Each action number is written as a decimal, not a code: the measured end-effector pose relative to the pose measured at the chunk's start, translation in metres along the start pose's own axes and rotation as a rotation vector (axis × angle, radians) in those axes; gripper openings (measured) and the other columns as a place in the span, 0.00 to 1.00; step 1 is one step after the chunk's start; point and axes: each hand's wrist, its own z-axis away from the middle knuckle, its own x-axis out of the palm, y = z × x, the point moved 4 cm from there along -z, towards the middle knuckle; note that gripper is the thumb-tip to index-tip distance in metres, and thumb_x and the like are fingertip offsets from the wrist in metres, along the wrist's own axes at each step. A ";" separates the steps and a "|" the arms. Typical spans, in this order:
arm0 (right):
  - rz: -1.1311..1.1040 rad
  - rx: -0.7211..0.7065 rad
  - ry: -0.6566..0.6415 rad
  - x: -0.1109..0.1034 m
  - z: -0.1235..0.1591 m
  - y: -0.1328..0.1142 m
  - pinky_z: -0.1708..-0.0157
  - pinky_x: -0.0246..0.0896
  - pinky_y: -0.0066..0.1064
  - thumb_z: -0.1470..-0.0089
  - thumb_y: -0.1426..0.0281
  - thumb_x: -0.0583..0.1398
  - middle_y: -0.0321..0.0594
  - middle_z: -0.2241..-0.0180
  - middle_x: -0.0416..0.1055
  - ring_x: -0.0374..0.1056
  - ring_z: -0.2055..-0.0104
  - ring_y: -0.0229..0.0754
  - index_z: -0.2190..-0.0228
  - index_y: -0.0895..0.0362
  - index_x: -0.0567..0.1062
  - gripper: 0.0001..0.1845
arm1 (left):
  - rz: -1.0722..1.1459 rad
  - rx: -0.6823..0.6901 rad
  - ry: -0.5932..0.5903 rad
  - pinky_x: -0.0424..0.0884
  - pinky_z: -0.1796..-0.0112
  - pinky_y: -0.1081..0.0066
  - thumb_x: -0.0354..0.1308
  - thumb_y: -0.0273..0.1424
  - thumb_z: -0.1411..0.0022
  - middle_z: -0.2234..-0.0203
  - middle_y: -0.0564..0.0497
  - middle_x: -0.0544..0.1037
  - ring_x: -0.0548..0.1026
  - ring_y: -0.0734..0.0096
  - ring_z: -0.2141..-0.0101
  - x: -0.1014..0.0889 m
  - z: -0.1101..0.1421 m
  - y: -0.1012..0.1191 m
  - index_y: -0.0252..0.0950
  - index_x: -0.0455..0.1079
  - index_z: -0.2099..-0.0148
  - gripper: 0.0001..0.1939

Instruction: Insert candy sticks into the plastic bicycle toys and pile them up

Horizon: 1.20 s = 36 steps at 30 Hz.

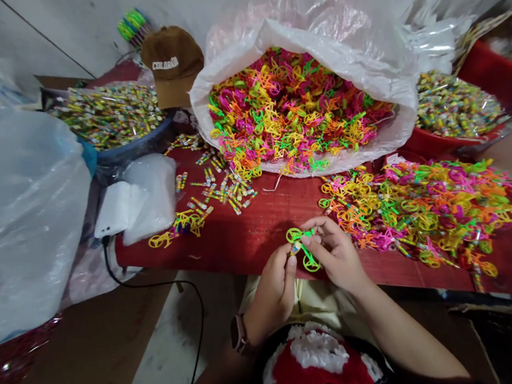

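Observation:
Over the table's front edge, my right hand (340, 257) pinches a bright green plastic toy bicycle (311, 262) with thumb and fingers. My left hand (273, 283), a watch on its wrist, meets it from the left, closed on a small printed tube (295, 248) in a clear wrapper. The tube touches or lies against the bicycle's frame; my fingers hide how they join. Right of my hands spreads a pile of colourful toy bicycles (424, 203), some with tubes on them. Loose tubes (231, 192) lie beyond my left hand.
A large white sack (310, 161) of toy bicycles lies open at the back of the red table (238, 243). Tubs of tubes, a blue one (139, 137) and a red one (445, 144), flank it. A brown cap (176, 59), plastic bags (152, 194) and a cabled white device (114, 208) are leftward.

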 end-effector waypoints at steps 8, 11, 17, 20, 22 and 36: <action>0.009 -0.070 0.033 0.003 0.015 -0.010 0.72 0.61 0.28 0.36 0.61 0.68 0.34 0.67 0.71 0.66 0.70 0.37 0.54 0.49 0.74 0.11 | 0.048 0.010 -0.019 0.73 0.48 0.63 0.44 0.37 0.19 0.47 0.41 0.80 0.78 0.60 0.50 0.002 0.007 0.010 0.36 0.70 0.38 0.19; 0.020 -0.082 0.022 0.004 0.017 -0.015 0.73 0.61 0.28 0.37 0.62 0.68 0.33 0.69 0.69 0.65 0.72 0.37 0.55 0.48 0.75 0.11 | 0.037 0.028 -0.025 0.74 0.49 0.62 0.43 0.37 0.19 0.47 0.41 0.81 0.79 0.60 0.51 0.002 0.010 0.013 0.37 0.71 0.38 0.19; 0.068 -0.112 0.035 0.003 0.018 -0.019 0.70 0.64 0.30 0.37 0.64 0.69 0.33 0.68 0.70 0.67 0.69 0.39 0.56 0.46 0.75 0.10 | -0.140 0.166 0.010 0.74 0.52 0.60 0.43 0.35 0.20 0.51 0.41 0.82 0.80 0.58 0.54 -0.005 0.011 0.019 0.38 0.70 0.37 0.19; 0.106 -0.138 0.053 0.002 0.020 -0.018 0.70 0.65 0.31 0.37 0.63 0.68 0.34 0.68 0.69 0.66 0.69 0.40 0.57 0.47 0.76 0.09 | -0.302 0.287 0.014 0.73 0.56 0.61 0.43 0.31 0.21 0.56 0.42 0.83 0.79 0.59 0.59 -0.008 0.010 0.022 0.37 0.69 0.38 0.18; 0.129 -0.145 0.058 0.002 0.022 -0.018 0.70 0.65 0.31 0.36 0.63 0.68 0.34 0.69 0.69 0.66 0.69 0.40 0.58 0.48 0.76 0.07 | -0.405 0.341 -0.003 0.72 0.57 0.60 0.43 0.29 0.22 0.59 0.42 0.82 0.79 0.59 0.62 -0.008 0.010 0.023 0.35 0.68 0.39 0.17; 0.107 -0.003 0.096 -0.001 0.029 -0.011 0.74 0.60 0.30 0.42 0.56 0.72 0.33 0.72 0.68 0.64 0.73 0.39 0.60 0.50 0.75 0.16 | -0.522 0.471 0.036 0.75 0.60 0.58 0.44 0.28 0.24 0.64 0.40 0.82 0.80 0.57 0.67 0.003 0.024 0.024 0.33 0.67 0.40 0.17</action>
